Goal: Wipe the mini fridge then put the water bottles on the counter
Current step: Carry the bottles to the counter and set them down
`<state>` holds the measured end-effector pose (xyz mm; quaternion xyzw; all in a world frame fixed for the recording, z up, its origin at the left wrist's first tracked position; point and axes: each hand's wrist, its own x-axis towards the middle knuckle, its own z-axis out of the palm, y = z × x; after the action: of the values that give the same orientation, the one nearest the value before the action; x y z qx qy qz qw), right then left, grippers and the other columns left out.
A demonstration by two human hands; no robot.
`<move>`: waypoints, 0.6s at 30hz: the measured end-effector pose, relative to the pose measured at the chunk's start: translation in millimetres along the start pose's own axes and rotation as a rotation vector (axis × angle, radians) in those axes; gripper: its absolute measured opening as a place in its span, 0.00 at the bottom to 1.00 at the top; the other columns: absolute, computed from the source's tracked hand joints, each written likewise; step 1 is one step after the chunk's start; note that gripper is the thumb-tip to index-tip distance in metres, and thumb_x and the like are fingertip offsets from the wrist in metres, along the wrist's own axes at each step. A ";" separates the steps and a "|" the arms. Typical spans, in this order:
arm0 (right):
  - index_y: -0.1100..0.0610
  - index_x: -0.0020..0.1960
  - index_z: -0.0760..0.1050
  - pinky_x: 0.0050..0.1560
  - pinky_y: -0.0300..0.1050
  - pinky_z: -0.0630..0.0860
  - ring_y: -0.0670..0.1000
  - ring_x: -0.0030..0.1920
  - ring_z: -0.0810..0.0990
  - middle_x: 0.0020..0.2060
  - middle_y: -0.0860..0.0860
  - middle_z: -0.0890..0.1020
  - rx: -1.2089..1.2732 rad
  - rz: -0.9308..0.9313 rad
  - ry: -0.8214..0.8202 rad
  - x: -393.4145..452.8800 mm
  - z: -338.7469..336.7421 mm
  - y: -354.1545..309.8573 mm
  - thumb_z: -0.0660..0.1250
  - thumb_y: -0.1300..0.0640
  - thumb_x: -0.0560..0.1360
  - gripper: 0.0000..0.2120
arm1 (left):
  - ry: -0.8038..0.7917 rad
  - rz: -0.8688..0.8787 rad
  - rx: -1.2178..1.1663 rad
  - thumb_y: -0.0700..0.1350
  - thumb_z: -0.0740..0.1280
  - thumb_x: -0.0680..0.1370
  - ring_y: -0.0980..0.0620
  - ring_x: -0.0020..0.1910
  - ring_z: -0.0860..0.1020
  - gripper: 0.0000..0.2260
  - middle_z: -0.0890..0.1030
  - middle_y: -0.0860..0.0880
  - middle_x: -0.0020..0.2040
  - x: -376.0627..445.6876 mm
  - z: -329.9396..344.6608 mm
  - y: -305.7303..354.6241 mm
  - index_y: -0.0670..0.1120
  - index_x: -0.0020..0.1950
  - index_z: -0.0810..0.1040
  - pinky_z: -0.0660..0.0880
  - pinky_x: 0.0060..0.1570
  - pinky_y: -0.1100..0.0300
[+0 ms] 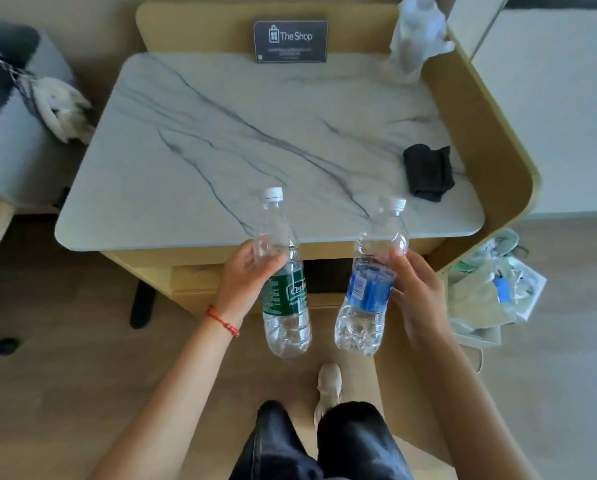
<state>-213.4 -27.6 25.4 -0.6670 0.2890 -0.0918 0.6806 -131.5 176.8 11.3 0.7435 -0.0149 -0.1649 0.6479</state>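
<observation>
My left hand (247, 271) grips a clear water bottle with a green label (285, 292) around its upper body. My right hand (416, 289) holds a second clear bottle with a blue label (368, 289) from its right side. Both bottles have white caps and hang in the air in front of the near edge of the white marble counter (221, 140), their caps overlapping the counter's front rim. A folded black cloth (428, 172) lies on the counter at the right. The dark opening under the counter (326, 275) shows between the bottles; the mini fridge itself is mostly hidden.
A dark "The Shop" sign (291, 41) stands at the back of the counter, a crumpled white plastic bag (416, 32) at the back right. A tan raised wall (480, 140) borders the counter's right side. A heap of bags (491, 292) lies on the floor right, a grey chair (16, 140) left.
</observation>
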 end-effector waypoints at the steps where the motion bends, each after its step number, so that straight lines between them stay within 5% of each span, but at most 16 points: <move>1: 0.57 0.58 0.75 0.45 0.41 0.76 0.47 0.49 0.81 0.49 0.50 0.82 0.000 -0.010 -0.003 9.9 1.3 -5.4 0.62 0.38 0.64 0.30 | 0.011 0.015 0.000 0.54 0.72 0.66 0.67 0.41 0.79 0.14 0.83 0.61 0.39 11.3 2.1 5.0 0.55 0.49 0.75 0.73 0.36 0.75; 4: 0.56 0.59 0.74 0.49 0.43 0.77 0.48 0.53 0.80 0.52 0.49 0.82 0.000 -0.023 -0.037 45.7 3.0 -21.4 0.61 0.36 0.64 0.32 | 0.054 0.048 -0.010 0.62 0.68 0.59 0.66 0.43 0.80 0.25 0.81 0.58 0.45 49.1 7.9 20.3 0.54 0.53 0.75 0.74 0.38 0.73; 13: 0.53 0.54 0.77 0.51 0.46 0.77 0.50 0.52 0.82 0.52 0.51 0.83 0.095 -0.052 -0.129 178.4 8.9 -93.8 0.62 0.38 0.65 0.25 | 0.158 0.154 -0.052 0.60 0.68 0.59 0.68 0.43 0.79 0.19 0.82 0.61 0.42 163.5 33.3 86.7 0.58 0.48 0.76 0.72 0.38 0.75; 18: 0.53 0.53 0.78 0.49 0.45 0.78 0.49 0.50 0.83 0.50 0.50 0.84 0.095 -0.104 -0.151 239.8 14.0 -122.2 0.64 0.39 0.65 0.23 | 0.207 0.207 -0.063 0.45 0.73 0.68 0.70 0.42 0.78 0.19 0.79 0.56 0.47 218.7 42.0 108.4 0.46 0.58 0.76 0.72 0.38 0.75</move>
<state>21.4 -149.4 77.1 -0.6532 0.1972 -0.0902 0.7254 84.9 67.6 62.4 0.7304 -0.0193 -0.0202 0.6825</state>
